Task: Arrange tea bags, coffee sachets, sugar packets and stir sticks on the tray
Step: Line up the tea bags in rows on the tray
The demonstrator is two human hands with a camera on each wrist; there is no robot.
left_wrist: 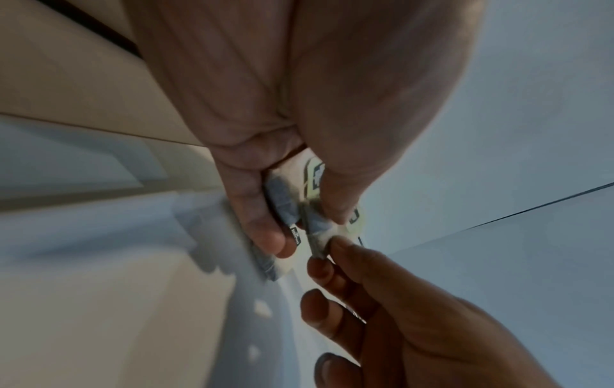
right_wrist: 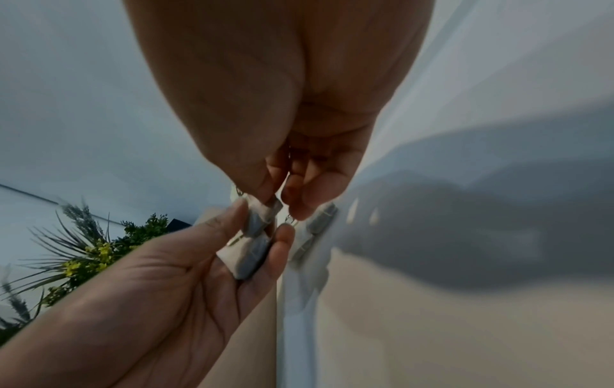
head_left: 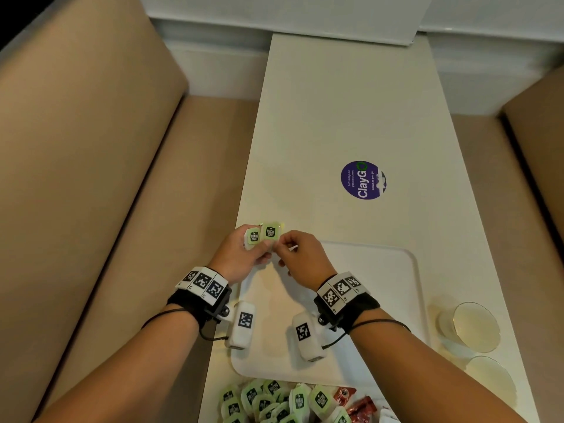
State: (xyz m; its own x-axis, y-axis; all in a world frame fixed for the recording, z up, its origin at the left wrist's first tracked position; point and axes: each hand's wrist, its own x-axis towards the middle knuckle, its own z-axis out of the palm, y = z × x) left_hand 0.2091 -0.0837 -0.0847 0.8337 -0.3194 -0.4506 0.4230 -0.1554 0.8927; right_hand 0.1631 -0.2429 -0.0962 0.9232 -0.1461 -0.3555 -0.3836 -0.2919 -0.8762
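Your left hand [head_left: 236, 254] holds a small stack of green tea bags [head_left: 254, 237] above the far left corner of the white tray [head_left: 409, 270], fingers curled round them and thumb across the top. Your right hand [head_left: 300, 259] meets it from the right, thumb and forefinger pinching the edge of the foremost green tea bag [head_left: 271, 232]. In the left wrist view the right fingertips [left_wrist: 344, 245] touch the bag edge beside the left thumb. The tray lies on the white desk [head_left: 335, 117], in front of you. At the near edge of the desk, just beyond the tray's near rim, lies a loose pile of green tea bags [head_left: 274, 401], with red sachets [head_left: 360, 406] just to its right. Two clear glass cups [head_left: 476, 326] stand on the desk to the right of the tray. A round purple sticker [head_left: 363, 180] sits further along the desk.
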